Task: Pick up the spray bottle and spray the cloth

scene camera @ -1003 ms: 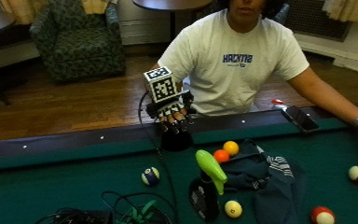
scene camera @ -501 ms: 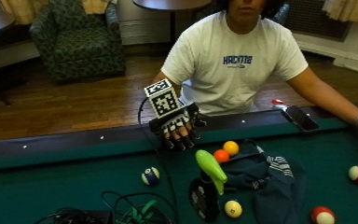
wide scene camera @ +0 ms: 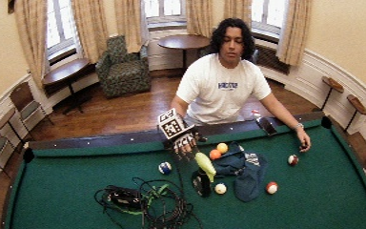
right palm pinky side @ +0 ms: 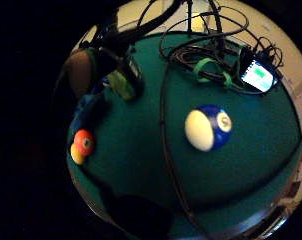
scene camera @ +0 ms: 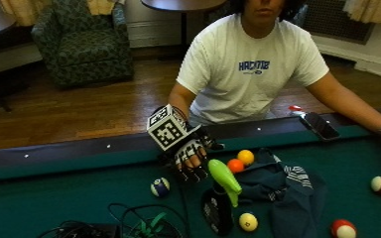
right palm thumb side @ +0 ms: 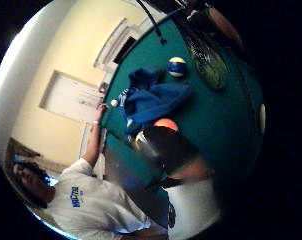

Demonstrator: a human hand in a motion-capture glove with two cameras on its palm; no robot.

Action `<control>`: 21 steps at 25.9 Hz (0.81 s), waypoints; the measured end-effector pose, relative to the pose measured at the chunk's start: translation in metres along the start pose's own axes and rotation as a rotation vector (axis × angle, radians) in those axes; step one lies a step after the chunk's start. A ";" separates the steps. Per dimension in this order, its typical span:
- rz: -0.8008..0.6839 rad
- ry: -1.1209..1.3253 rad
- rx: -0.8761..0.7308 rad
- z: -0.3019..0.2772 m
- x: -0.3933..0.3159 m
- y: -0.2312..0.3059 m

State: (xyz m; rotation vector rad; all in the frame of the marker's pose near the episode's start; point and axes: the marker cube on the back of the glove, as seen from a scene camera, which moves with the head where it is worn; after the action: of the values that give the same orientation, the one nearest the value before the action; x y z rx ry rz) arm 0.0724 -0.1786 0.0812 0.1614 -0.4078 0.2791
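Outside view: green pool table [scene camera: 58, 193] before wood floor [scene camera: 78, 114]; hands [scene camera: 189, 159] relaxed, holding nothing.
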 end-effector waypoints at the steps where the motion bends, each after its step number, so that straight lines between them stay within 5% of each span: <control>1: 0.011 -0.029 0.004 0.002 0.002 -0.005; 21: 0.251 -0.627 0.065 0.025 -0.008 -0.120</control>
State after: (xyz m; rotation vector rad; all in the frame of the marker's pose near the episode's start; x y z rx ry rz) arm 0.0922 -0.2995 0.0894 0.2630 -1.0458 0.4897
